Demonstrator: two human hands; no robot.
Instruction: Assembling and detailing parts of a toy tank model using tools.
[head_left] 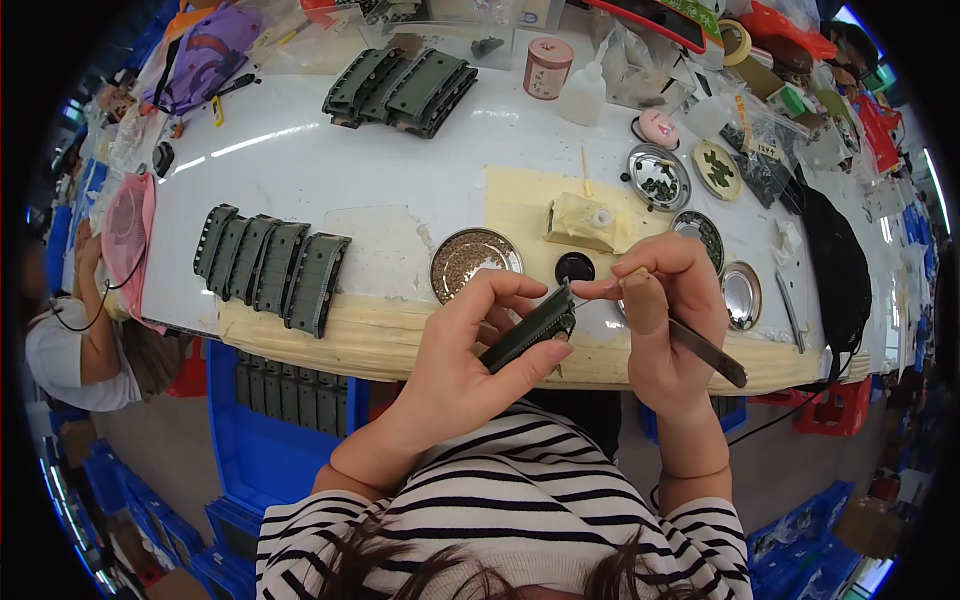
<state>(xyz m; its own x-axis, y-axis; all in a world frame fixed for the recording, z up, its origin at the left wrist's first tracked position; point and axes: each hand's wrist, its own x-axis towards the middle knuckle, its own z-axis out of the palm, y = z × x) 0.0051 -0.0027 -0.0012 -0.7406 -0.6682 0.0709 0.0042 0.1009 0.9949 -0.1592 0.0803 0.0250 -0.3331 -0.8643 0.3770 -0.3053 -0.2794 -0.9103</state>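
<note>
My left hand [455,360] holds a dark green, curved molded part [528,336] between thumb and fingers, tilted above the table's front edge. My right hand [675,300] grips metal tweezers [708,355], their broad end sticking out to the lower right. A right fingertip is close to the part's upper end; the tweezer tips and any small piece there are too small to make out. Just beyond the hands are a small black round pot [575,267] and a round tin [434,272] of brown grains. A tape-wrapped block [580,225] with a white nozzle stands behind them.
Similar green parts sit in a row [270,268] at left and in a stack [400,92] at the back. Small tins [742,290] of pieces, a pink canister [547,68] and a white bottle [583,95] stand right. A blue crate [265,460] is below the table; someone sits left.
</note>
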